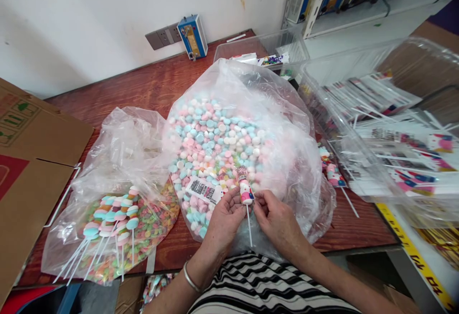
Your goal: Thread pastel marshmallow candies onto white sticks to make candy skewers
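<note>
My left hand [225,218] and my right hand [277,219] meet at the near table edge, both pinching one candy lollipop [245,189] on a white stick that points down between them. Its head is pink and white with a patterned piece on top. Right behind it lies a big clear bag [287,127] full of pastel pink, blue and white candies, with a printed label [202,189] on them. To the left, several finished lollipops [114,221] lie on a second clear bag [122,142] of small colourful rings.
A clear plastic bin [401,60] with packaged sticks stands at the right, another bin [283,41] behind the candy bag. Flattened cardboard [32,161] covers the left. A blue device [193,36] and wall sockets [163,37] sit at the back of the wooden table [150,84].
</note>
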Action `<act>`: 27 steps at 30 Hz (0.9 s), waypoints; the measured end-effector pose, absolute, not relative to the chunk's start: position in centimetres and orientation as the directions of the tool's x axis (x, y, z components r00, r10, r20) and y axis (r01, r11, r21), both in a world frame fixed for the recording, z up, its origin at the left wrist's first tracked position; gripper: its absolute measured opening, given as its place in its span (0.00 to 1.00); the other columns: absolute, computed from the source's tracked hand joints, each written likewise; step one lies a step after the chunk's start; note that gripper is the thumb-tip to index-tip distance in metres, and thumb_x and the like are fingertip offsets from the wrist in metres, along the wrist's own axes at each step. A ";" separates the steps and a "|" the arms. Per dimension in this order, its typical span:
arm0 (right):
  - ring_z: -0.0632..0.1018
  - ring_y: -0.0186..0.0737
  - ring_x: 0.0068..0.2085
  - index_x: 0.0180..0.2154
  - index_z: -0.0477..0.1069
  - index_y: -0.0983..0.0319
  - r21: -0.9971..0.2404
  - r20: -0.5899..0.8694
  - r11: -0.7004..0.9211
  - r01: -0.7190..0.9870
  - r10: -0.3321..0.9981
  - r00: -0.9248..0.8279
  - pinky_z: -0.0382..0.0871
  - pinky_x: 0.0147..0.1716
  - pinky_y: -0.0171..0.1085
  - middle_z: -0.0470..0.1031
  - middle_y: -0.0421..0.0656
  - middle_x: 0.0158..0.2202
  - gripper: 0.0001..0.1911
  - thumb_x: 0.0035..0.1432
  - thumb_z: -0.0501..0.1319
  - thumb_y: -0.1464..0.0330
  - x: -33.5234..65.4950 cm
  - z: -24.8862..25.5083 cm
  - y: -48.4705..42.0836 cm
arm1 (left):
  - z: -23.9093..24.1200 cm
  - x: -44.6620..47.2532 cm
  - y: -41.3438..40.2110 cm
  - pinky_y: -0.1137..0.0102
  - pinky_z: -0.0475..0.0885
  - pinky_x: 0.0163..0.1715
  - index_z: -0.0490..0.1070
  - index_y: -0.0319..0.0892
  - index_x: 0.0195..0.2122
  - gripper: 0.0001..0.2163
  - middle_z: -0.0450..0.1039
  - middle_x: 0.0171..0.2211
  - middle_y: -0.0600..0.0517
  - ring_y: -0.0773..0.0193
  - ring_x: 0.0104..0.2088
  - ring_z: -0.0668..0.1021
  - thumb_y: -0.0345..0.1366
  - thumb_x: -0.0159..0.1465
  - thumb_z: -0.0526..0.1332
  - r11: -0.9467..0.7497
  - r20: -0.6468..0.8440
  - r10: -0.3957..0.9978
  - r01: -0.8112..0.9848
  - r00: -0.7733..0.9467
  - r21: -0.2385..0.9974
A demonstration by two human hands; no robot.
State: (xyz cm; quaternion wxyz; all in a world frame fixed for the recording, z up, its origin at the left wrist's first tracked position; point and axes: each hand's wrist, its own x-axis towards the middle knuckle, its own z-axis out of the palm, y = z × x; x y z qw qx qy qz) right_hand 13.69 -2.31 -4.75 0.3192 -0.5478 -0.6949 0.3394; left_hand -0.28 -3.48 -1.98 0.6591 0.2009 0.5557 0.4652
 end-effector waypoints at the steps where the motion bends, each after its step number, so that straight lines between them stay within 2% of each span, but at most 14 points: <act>1: 0.80 0.41 0.29 0.42 0.67 0.62 -0.810 0.097 0.190 0.554 0.976 -0.193 0.70 0.28 0.36 0.78 0.42 0.30 0.06 0.62 0.56 0.72 13.7 -4.8 -2.4 | -2.0 -0.3 -3.5 0.71 0.72 0.41 0.69 0.39 0.52 0.27 0.79 0.40 0.46 0.64 0.37 0.79 0.31 0.50 0.70 0.483 -0.542 0.839 -0.386 -0.055 0.786; 4: 0.80 0.41 0.30 0.46 0.66 0.63 -0.767 0.195 0.287 0.573 0.956 -0.218 0.71 0.28 0.35 0.78 0.43 0.31 0.09 0.64 0.54 0.71 13.7 -4.8 -2.5 | -2.1 -0.2 -3.5 0.71 0.72 0.38 0.68 0.39 0.53 0.27 0.79 0.39 0.47 0.65 0.35 0.79 0.31 0.51 0.70 0.480 -0.540 0.839 -0.384 -0.061 0.789; 11: 0.78 0.40 0.28 0.41 0.68 0.64 -0.562 0.363 0.476 0.676 0.877 -0.316 0.68 0.27 0.36 0.75 0.43 0.29 0.09 0.68 0.50 0.70 13.6 -4.9 -2.6 | -2.0 -0.2 -3.5 0.70 0.72 0.41 0.68 0.40 0.51 0.27 0.79 0.42 0.46 0.63 0.39 0.80 0.33 0.50 0.71 0.479 -0.544 0.836 -0.386 -0.073 0.788; 17: 0.75 0.38 0.26 0.37 0.68 0.63 -0.475 0.425 0.517 0.712 0.843 -0.329 0.64 0.26 0.36 0.73 0.42 0.27 0.12 0.70 0.47 0.70 13.4 -5.2 -2.5 | -1.8 -0.1 -3.4 0.70 0.71 0.44 0.68 0.39 0.51 0.26 0.79 0.41 0.46 0.63 0.40 0.79 0.32 0.50 0.70 0.477 -0.544 0.836 -0.395 -0.071 0.785; 22: 0.72 0.36 0.23 0.32 0.66 0.63 -0.417 0.440 0.521 0.745 0.833 -0.336 0.60 0.24 0.36 0.70 0.41 0.24 0.16 0.71 0.46 0.69 13.2 -5.3 -2.2 | -2.1 0.1 -3.3 0.72 0.71 0.41 0.68 0.39 0.48 0.22 0.78 0.40 0.47 0.64 0.38 0.79 0.31 0.52 0.68 0.468 -0.525 0.849 -0.380 -0.058 0.798; 27: 0.73 0.35 0.23 0.32 0.66 0.63 -0.422 0.435 0.523 0.741 0.834 -0.340 0.59 0.23 0.35 0.70 0.41 0.24 0.15 0.70 0.46 0.70 13.3 -5.4 -2.2 | -2.8 -0.3 -3.6 0.72 0.72 0.35 0.63 0.42 0.43 0.17 0.77 0.36 0.51 0.66 0.32 0.79 0.34 0.55 0.67 0.432 -0.475 0.871 -0.261 -0.128 0.863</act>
